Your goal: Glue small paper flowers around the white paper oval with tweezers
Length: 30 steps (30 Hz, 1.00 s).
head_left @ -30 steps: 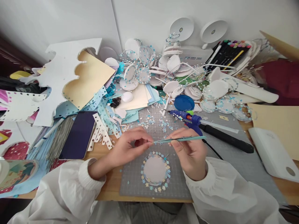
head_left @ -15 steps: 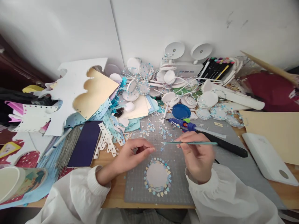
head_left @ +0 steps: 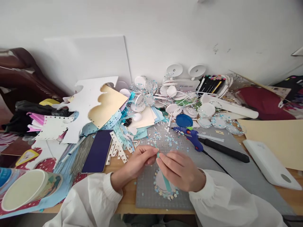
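My right hand (head_left: 181,170) is closed around teal tweezers (head_left: 167,185), whose broad end slants down toward me. Thumb and forefinger of my left hand (head_left: 142,159) are pinched together at the tip of the tweezers; whatever lies between them is too small to make out. Below both hands, a white round disc (head_left: 161,180) ringed with small blue, white and yellow paper flowers lies on the grey cutting mat (head_left: 146,197). My right hand and the tweezers hide part of it. Loose tiny flowers (head_left: 156,136) are scattered on the mat just beyond my fingers.
A blue glue gun (head_left: 195,138) and a black-handled tool (head_left: 224,150) lie to the right, near a white flat device (head_left: 270,164). On the left are a dark phone (head_left: 97,151), punched paper strips (head_left: 115,148) and a paper cup (head_left: 26,189). Decorated white discs (head_left: 207,110) are heaped behind.
My right hand has moved left and turned the tweezers from level to slanting, their tip now at my left fingers. My left fingers have closed into a pinch. The view has tilted up.
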Motion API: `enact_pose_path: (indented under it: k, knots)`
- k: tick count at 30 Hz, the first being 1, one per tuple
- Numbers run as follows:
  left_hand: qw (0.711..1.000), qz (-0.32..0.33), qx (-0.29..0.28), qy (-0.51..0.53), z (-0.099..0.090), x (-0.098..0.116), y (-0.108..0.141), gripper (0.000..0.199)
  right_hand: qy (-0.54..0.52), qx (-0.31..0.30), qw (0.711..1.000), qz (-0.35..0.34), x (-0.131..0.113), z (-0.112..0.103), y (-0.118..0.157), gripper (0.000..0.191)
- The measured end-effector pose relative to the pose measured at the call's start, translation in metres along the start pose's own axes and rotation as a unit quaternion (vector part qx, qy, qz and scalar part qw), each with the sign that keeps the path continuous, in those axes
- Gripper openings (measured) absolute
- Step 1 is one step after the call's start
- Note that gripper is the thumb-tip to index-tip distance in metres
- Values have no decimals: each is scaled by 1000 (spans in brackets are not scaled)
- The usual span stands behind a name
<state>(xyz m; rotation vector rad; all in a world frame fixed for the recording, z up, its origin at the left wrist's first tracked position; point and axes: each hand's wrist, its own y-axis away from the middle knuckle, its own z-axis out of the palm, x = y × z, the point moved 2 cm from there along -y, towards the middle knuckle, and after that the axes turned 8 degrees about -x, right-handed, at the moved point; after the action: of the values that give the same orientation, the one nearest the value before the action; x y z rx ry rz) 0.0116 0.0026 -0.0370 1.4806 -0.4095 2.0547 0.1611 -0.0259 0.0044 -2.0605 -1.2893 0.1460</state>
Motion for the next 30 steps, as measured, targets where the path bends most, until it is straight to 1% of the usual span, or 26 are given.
enact_pose_path:
  k: [2, 5, 7, 8, 9, 10, 11, 12, 13, 14, 15, 16, 18, 20, 21, 23, 25, 28, 30]
  knots:
    - [1000, -3, 17, 0, 1, -2, 0, 48, -5, -15, 1000, 16, -4, 0, 0, 18]
    - [999, -8, 32, 2, 2, -5, 0, 43, -83, -32, 993, 72, -7, -3, 7, 19]
    - [999, -9, 43, -3, 0, -6, 0, 36, -142, -23, 979, 143, -4, -7, 20, 21]
    - [999, -9, 50, -8, -1, -6, -1, 34, -157, -14, 968, 194, -1, -9, 30, 20]
    - [998, -9, 59, -14, -2, -5, -1, 33, -148, 25, 950, 273, 4, -12, 42, 17]
    - [997, -8, 68, -19, -3, -5, -2, 33, -131, 51, 929, 341, 10, -13, 56, 11]
    - [997, -8, 76, -26, -4, -4, -2, 34, -108, 73, 900, 417, 17, -14, 71, 7]
    - [996, -9, 82, -36, -4, -2, -3, 35, -83, 82, 869, 481, 24, -12, 85, 7]
    - [995, -9, 85, -49, -4, -1, -3, 35, -60, 77, 846, 524, 32, -10, 98, 14]
    - [994, -13, 85, -66, -4, 1, -4, 35, -33, 59, 840, 539, 39, -6, 107, 23]
    - [993, -19, 83, -86, -3, 3, -4, 35, -2, 34, 843, 536, 45, 0, 113, 29]
    - [990, -27, 81, -108, -2, 5, -4, 36, 23, 7, 851, 525, 51, 6, 117, 30]
    - [985, -41, 79, -146, -1, 8, -3, 36, 42, -67, 869, 489, 59, 22, 119, 29]
    - [981, -51, 79, -167, 1, 11, -2, 37, 49, -121, 874, 467, 63, 34, 116, 28]
    - [981, -53, 77, -172, 1, 12, -1, 37, 50, -135, 874, 464, 64, 38, 115, 27]
    - [980, -57, 73, -174, 2, 13, -1, 37, 47, -142, 867, 475, 65, 39, 113, 28]
    - [981, -58, 74, -172, 1, 12, -1, 36, 42, -129, 846, 516, 67, 33, 111, 31]
    - [983, -52, 80, -159, -1, 8, -2, 37, 12, -78, 799, 596, 75, 17, 103, 42]
    - [985, -43, 81, -144, -2, 5, -4, 38, -46, -46, 786, 615, 81, 9, 94, 46]
